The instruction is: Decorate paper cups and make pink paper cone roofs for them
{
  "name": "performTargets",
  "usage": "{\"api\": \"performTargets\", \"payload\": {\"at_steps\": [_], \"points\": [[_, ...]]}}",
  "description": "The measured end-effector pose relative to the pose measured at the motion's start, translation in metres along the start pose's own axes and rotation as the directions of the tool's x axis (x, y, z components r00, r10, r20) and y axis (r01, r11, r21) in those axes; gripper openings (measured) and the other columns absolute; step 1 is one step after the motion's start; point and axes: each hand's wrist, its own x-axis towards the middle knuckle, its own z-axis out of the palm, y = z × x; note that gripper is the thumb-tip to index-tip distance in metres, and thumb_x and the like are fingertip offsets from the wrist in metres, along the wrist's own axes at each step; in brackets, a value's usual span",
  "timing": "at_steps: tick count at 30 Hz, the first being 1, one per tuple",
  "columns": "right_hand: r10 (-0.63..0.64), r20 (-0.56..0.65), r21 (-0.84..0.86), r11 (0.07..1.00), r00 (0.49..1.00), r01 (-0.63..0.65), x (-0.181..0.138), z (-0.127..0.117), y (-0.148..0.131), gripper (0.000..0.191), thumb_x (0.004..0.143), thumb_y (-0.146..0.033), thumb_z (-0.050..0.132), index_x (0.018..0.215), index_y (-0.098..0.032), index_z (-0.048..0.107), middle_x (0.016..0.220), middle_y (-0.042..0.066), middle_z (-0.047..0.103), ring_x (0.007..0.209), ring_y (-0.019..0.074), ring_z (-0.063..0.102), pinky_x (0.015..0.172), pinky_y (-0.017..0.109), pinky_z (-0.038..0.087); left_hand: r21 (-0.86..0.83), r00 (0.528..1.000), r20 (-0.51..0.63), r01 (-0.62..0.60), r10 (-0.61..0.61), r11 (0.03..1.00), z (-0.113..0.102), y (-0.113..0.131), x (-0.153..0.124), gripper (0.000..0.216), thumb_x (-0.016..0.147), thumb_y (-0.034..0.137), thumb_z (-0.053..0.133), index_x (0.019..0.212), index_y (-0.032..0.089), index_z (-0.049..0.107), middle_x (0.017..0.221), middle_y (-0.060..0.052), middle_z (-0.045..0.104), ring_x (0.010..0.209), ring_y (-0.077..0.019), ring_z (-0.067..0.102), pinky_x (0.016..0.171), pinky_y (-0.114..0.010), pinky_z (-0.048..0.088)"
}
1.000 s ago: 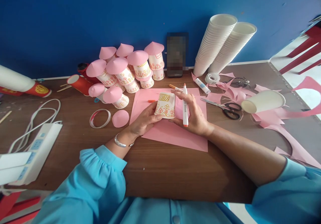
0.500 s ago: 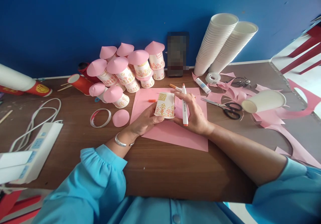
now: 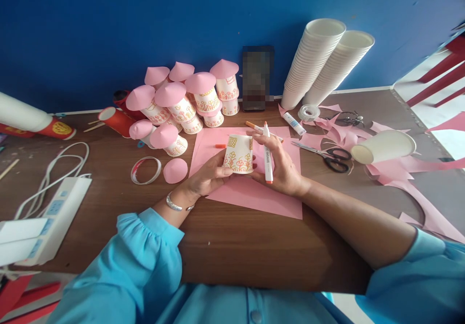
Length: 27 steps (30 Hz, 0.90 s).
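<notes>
My left hand (image 3: 210, 174) is closed around the left side of an upside-down paper cup (image 3: 239, 155), drawn with orange and red flowers near its rim and yellow lattice windows higher up. A white marker (image 3: 268, 154) with orange ends stands nearly upright in my right hand (image 3: 285, 171), whose fingers also steady the cup's right side. Both hands are above a pink paper sheet (image 3: 261, 203). Behind the cup lies an orange-and-white marker (image 3: 254, 126), and to its left an orange cap (image 3: 220, 146).
Decorated cups with pink cone roofs (image 3: 170, 94) stand at the back left. Two tall paper-cup stacks (image 3: 312, 57), a phone (image 3: 257, 79) and a glue tube (image 3: 294, 123) are behind. Scissors (image 3: 332, 159), a lying cup (image 3: 385, 146) and pink scraps (image 3: 410, 183) are right; a tape roll (image 3: 158, 171) is left.
The cup has been turned in my hands: its lattice window has shifted left, and another shows at the right edge. The marker stays in my right hand.
</notes>
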Motion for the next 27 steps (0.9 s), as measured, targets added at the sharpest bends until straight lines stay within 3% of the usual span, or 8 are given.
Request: {"api": "performTargets", "payload": {"at_steps": [11, 20, 27], "points": [[0.021, 0.014, -0.008, 1.000, 1.000, -0.020, -0.0002, -0.0016, 0.0002, 0.082, 0.089, -0.047, 0.078, 0.156, -0.033, 0.033, 0.149, 0.015, 0.059, 0.146, 0.0393, 0.051, 0.116, 0.065, 0.046, 0.076, 0.994, -0.086, -0.068, 0.074, 0.995, -0.0023, -0.0041, 0.0024, 0.057, 0.082, 0.032, 0.080, 0.135, 0.023, 0.064, 0.138, -0.013, 0.068, 0.140, -0.0375, 0.056, 0.117, -0.054, 0.043], [0.001, 0.007, -0.004, 1.000, 1.000, -0.001, 0.0006, -0.0028, -0.0004, 0.080, 0.090, -0.045, 0.079, 0.155, -0.033, 0.034, 0.152, 0.016, 0.057, 0.146, 0.0391, 0.051, 0.113, 0.064, 0.048, 0.153, 0.992, -0.082, -0.081, 0.094, 0.985, -0.0034, -0.0057, 0.0027, 0.059, 0.081, 0.034, 0.083, 0.136, 0.024, 0.063, 0.141, -0.012, 0.065, 0.138, -0.0357, 0.055, 0.115, -0.050, 0.041], [-0.002, 0.004, -0.042, 0.999, 1.000, 0.002, -0.0015, 0.0005, 0.0037, 0.080, 0.090, -0.046, 0.078, 0.156, -0.033, 0.034, 0.154, 0.017, 0.055, 0.145, 0.0405, 0.052, 0.113, 0.067, 0.048, 0.407, 0.947, -0.173, -0.183, 0.272, 0.895, -0.0025, -0.0058, 0.0021, 0.070, 0.077, 0.036, 0.087, 0.138, 0.026, 0.056, 0.138, -0.011, 0.061, 0.127, -0.0314, 0.056, 0.103, -0.042, 0.048]]}}
